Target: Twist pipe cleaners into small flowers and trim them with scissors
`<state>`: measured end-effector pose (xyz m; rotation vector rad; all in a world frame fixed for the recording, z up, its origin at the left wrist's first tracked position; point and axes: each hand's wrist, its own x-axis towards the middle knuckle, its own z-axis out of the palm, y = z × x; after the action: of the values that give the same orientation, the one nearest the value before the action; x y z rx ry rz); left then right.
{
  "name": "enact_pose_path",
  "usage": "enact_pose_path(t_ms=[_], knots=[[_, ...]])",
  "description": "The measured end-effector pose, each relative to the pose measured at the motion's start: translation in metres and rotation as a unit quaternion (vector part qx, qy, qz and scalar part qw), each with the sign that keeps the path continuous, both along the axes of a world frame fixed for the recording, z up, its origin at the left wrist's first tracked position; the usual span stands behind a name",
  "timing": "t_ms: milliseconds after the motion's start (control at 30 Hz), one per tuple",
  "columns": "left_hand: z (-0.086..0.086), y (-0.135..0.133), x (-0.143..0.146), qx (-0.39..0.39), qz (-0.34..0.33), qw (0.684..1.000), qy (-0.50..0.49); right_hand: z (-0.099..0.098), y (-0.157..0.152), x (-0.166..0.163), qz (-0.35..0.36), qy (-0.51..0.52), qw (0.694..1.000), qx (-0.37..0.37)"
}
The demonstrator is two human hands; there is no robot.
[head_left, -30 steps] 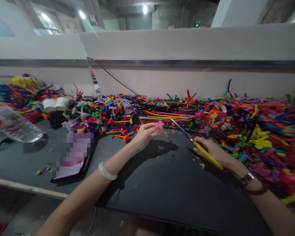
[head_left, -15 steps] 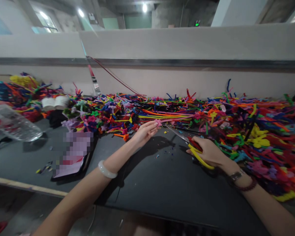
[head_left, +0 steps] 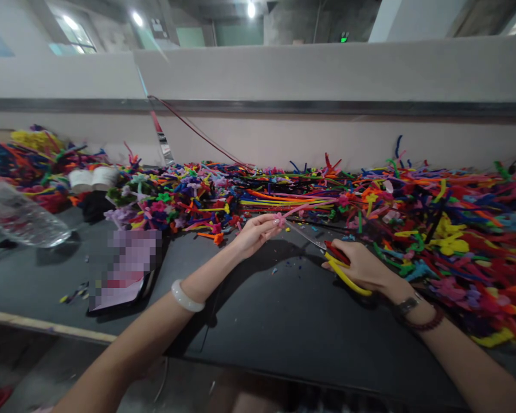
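Above the dark table, my left hand (head_left: 258, 234) pinches a pink pipe cleaner flower (head_left: 280, 218) between its fingertips. From the flower a pink stem (head_left: 307, 209) runs off to the right. My right hand (head_left: 358, 265) is closed around scissors (head_left: 336, 265) with red and yellow handles. Their blades point left and reach the flower at my left fingertips; whether they touch the stem is too small to tell. Behind both hands lie long yellow, orange and pink pipe cleaners (head_left: 279, 202).
Heaps of colourful pipe cleaner pieces (head_left: 451, 241) line the back and right of the table (head_left: 258, 321). To the left are a phone (head_left: 126, 269), a clear plastic bottle (head_left: 23, 218) and white rolls (head_left: 93, 179). A low wall (head_left: 284, 137) stands behind.
The scissor blades have come up to the pink flower, and my left hand has shifted slightly right. Both hands keep their hold. The view has moved a little.
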<state>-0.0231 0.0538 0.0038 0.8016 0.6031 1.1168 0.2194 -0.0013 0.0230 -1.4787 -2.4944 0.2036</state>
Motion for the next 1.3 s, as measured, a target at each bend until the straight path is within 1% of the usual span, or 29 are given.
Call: enact_pose_path(t_ms=[133,533,700,800,967,1300], knots=[[0.0007,-0.0013,0.0005,0.012,-0.015,1.000,0.002,0.0003,-0.0001,0.0002,0.002,-0.002,1.000,0.005],[-0.0002,-0.0012,0.0001,0.025,-0.015,0.999,0.015,0.0008,0.0015,0.0018,0.013,-0.014,1.000,0.012],[0.0010,-0.0014,0.0003,0.056,0.011,0.998,0.010,0.0031,0.0043,0.0059,-0.016,-0.024,1.000,0.010],[0.0007,-0.0009,0.0005,0.077,0.038,0.996,0.030,0.0046,0.0049,0.0078,-0.033,-0.040,0.999,0.006],[-0.0006,-0.0011,0.0015,0.100,0.052,0.990,0.079,0.0054,0.0023,0.0062,-0.017,-0.040,0.999,-0.003],[-0.0032,0.0000,0.0022,0.136,0.061,0.985,0.087,0.0073,0.0008,0.0042,0.010,-0.034,0.999,-0.014]])
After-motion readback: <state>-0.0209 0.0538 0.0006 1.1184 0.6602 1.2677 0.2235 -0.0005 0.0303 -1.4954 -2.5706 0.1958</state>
